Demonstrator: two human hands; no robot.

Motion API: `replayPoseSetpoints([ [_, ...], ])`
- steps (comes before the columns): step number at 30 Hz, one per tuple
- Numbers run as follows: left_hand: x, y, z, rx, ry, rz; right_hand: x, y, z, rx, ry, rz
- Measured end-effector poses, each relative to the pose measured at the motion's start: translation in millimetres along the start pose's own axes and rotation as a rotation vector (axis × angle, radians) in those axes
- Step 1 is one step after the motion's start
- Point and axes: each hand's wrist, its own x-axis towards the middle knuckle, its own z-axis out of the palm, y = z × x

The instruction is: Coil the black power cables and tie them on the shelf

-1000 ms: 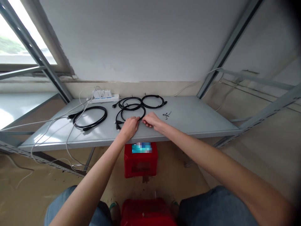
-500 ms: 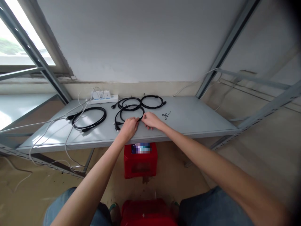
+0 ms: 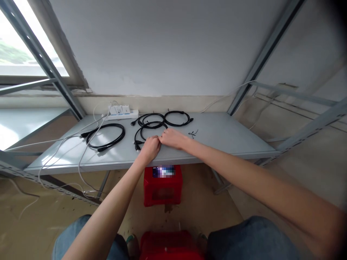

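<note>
A small coiled black cable (image 3: pixel 146 127) lies near the front middle of a grey metal shelf (image 3: pixel 222 137). My left hand (image 3: pixel 150 147) is closed on the coil's near edge. My right hand (image 3: pixel 173 138) is closed beside it, touching the left hand, pinching the same coil. Behind it lie two more small black coils (image 3: pixel 177 118), one at the back middle (image 3: pixel 145 117). A larger loose black cable loop (image 3: pixel 107 135) rests to the left. A small black twist tie (image 3: pixel 193 134) lies just right of my right hand.
A white power strip (image 3: pixel 120 112) with plugs sits at the shelf's back left, and white cords (image 3: pixel 67 144) trail off the left edge. Grey frame posts slant at both sides. Red plastic stools (image 3: pixel 162 186) stand under the shelf and between my knees.
My right hand has slid left along the coil until it meets my left hand. The view has shifted slightly; the other cables have not moved.
</note>
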Motion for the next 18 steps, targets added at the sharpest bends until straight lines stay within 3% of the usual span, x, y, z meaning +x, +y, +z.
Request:
replayPoseSetpoints([
  [4,0,2,-2.3,0.024,-0.029,-0.009,-1,-4,8,-0.025,0.042,-0.012],
  [8,1,2,-2.2,0.031,-0.034,-0.018,-2,-9,9,0.049,0.013,0.096],
  [14,0,3,-3.4,0.004,-0.021,-0.007,-6,-11,2,0.424,0.018,0.488],
  [18,0,5,-5.2,0.026,-0.043,-0.009,0,-7,9,0.958,0.051,0.817],
])
